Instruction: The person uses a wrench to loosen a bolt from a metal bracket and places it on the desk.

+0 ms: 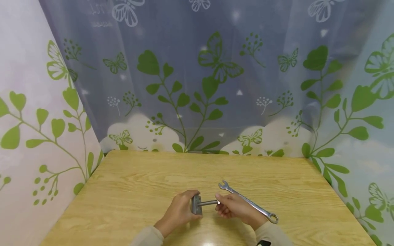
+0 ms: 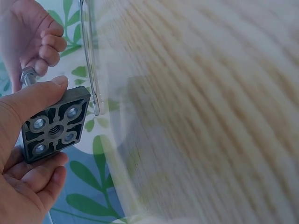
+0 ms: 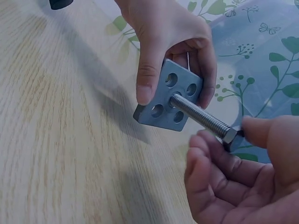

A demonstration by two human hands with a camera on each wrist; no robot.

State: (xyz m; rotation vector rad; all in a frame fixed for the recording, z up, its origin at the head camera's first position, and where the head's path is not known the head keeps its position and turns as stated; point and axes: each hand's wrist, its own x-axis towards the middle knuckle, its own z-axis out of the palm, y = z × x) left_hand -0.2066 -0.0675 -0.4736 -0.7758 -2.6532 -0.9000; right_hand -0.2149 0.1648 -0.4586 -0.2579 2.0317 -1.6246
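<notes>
My left hand [image 1: 179, 207] grips a square grey metal plate [image 3: 175, 100] by its edges, thumb on one side and fingers on the other. Several round holes surround a threaded centre hole, whose back [image 2: 56, 130] shows no bolt coming through. A long hex bolt [image 3: 201, 113] stands out from the plate's front, its threaded end in the mouth of the centre hole. At the bolt's head, my right hand [image 1: 236, 207] pinches with the thumb, the other fingers curled close by. Plate and bolt are held above the table.
A combination wrench [image 1: 250, 202] lies slantwise on the wooden table [image 1: 147, 174], partly behind my right hand, its open end pointing away and its ring end near my right wrist. Printed curtains [image 1: 184, 85] enclose the table at the back and both sides.
</notes>
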